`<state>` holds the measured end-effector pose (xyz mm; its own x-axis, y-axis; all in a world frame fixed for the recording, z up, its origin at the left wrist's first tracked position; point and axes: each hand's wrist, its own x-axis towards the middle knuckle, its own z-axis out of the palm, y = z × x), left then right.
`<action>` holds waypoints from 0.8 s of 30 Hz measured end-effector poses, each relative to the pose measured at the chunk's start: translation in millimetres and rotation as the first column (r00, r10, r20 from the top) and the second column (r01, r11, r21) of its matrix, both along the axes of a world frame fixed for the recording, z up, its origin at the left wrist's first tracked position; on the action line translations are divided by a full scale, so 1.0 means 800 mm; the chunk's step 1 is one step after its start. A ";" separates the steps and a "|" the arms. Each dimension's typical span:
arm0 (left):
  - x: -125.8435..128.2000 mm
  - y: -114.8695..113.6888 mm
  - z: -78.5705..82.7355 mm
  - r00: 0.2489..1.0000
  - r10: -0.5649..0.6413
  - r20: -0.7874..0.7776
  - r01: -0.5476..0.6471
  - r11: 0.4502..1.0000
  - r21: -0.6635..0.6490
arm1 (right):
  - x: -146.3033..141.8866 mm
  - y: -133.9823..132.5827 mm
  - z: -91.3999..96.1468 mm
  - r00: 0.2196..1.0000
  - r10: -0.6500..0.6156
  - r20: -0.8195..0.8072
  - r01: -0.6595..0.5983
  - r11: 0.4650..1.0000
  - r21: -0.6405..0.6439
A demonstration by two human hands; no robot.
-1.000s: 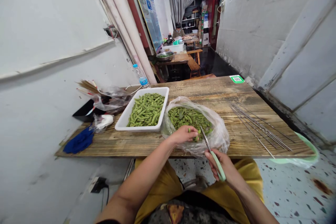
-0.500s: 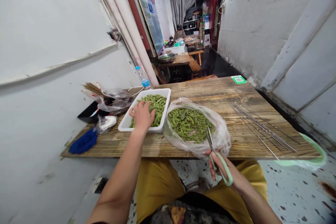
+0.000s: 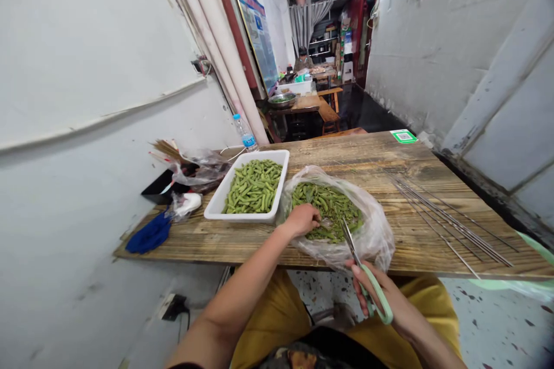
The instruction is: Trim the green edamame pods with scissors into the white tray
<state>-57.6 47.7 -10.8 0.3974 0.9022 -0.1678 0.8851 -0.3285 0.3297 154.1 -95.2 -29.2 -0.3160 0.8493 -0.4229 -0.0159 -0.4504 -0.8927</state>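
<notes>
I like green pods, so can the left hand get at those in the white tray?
Probably yes: the left hand is at the plastic bag beside the white tray, and no lid covers the pods there.

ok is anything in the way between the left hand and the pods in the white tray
Only low edges: the left side of the plastic bag and the right rim of the white tray lie between the left hand and the tray's pods.

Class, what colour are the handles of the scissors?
Pale green handles, seen best in the head view.
</notes>
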 end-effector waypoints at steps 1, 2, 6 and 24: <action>-0.003 0.001 0.003 0.997 -0.003 0.073 0.005 0.999 -0.031 | 0.000 0.000 -0.001 1.000 0.001 -0.006 -0.001 1.000 0.005; -0.006 0.002 0.006 0.990 0.002 0.143 0.004 0.999 -0.043 | 0.000 0.000 -0.001 1.000 0.000 -0.012 0.000 1.000 0.011; -0.009 0.009 0.010 0.927 0.076 0.368 -0.044 0.995 -0.094 | 0.000 0.002 -0.006 1.000 -0.007 -0.015 0.007 1.000 -0.011; 0.023 0.035 0.008 0.988 -0.035 0.149 0.009 0.985 0.172 | 0.001 0.006 -0.006 0.999 -0.044 -0.003 0.044 0.998 -0.045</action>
<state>-39.0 75.8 -4.7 0.4266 0.9030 0.0514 0.8211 -0.4105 0.3966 155.2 -90.4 -34.3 -0.2800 0.8429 -0.4595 -0.0398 -0.4884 -0.8717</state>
